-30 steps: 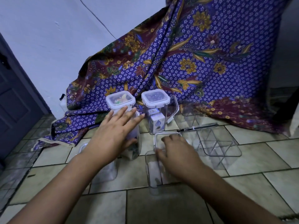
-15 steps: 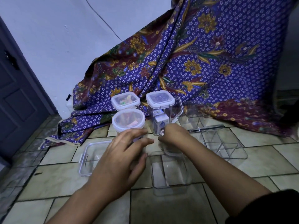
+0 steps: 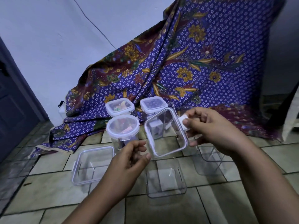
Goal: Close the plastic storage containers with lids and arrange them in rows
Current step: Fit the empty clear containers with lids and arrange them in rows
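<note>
On the tiled floor (image 3: 161, 212), right hand (image 3: 215, 131) pinches a clear lid (image 3: 166, 135) by its clasp — left hand (image 3: 129, 160) loosely curled, empty.

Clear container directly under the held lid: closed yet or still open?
Open. The clear container has no lid; the right hand holds the square lid above it.

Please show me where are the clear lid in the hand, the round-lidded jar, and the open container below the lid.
clear lid (image 3: 165, 135): head view, clear centre panel.
round-lidded jar (image 3: 123, 125): head view, lid top.
open container (image 3: 166, 194): head view, near rim.
</note>
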